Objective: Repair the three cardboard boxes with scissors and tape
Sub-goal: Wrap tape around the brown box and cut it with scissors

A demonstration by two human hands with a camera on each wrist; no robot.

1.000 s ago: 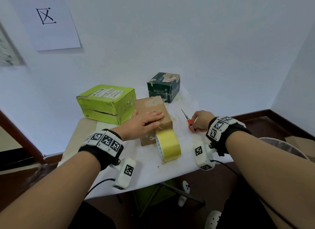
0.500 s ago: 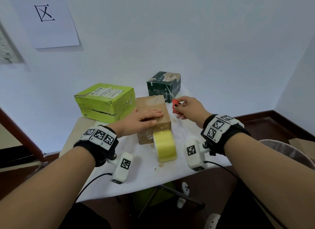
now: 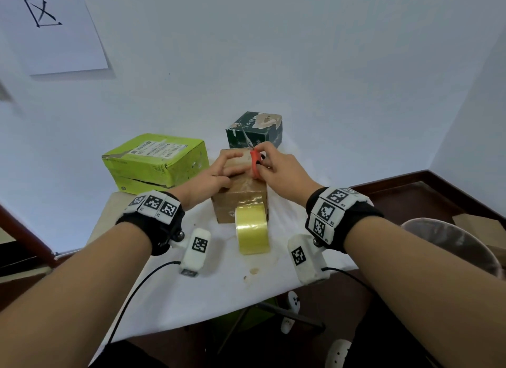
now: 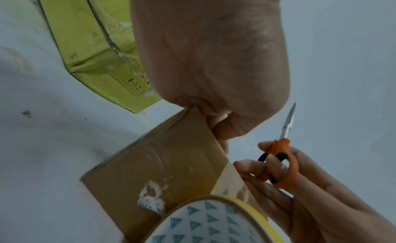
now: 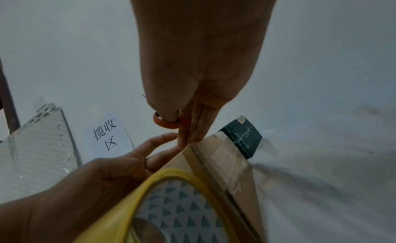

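Observation:
A brown cardboard box (image 3: 241, 200) stands mid-table with a strip of tape running over its top and down its front. The yellow tape roll (image 3: 252, 229) stands on edge against that front. My left hand (image 3: 219, 173) lies flat on the box top with straight fingers (image 5: 158, 140). My right hand (image 3: 276, 170) grips red-handled scissors (image 3: 253, 159) over the box's right top edge, blades pointing up and away (image 4: 288, 123). A lime-green box (image 3: 156, 159) sits to the left and a dark green box (image 3: 256, 129) behind.
The table (image 3: 191, 285) is covered in white cloth and stands against a white wall. Its near edge lies just under my wrists. A paper sign (image 3: 52, 28) hangs on the wall upper left. A round grey bin rim (image 3: 451, 236) sits low at right.
My right hand picked the scissors up from the table at right and carried them left to the brown box top. My left hand stayed pressed on the box.

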